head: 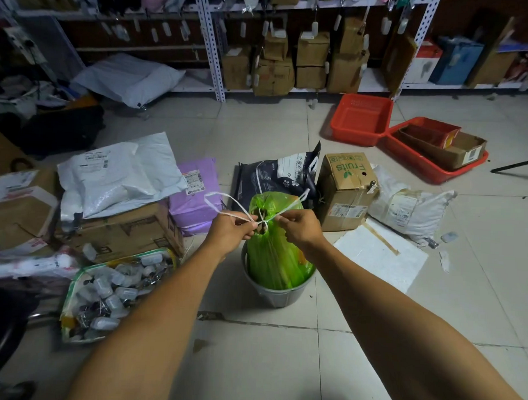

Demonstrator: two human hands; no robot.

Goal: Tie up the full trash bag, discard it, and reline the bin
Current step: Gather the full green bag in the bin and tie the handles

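Observation:
A full green trash bag (277,255) stands in a small grey bin (275,295) on the tiled floor. Its neck is gathered, and a white drawstring (220,205) crosses there in a knot. My left hand (231,231) pinches the string on the left of the knot, where a long loop arcs up and to the left. My right hand (301,228) pinches the other strand on the right, and that strand runs up and to the right. Both hands sit just above the bag's top, close to either side of the knot.
Parcels ring the bin: a purple mailer (193,196), a "Fruits" carton (346,191), a dark pet-food bag (276,176) and a clear bag of small bottles (113,293). Red crates (361,119) lie at the back right before shelves of boxes (293,59).

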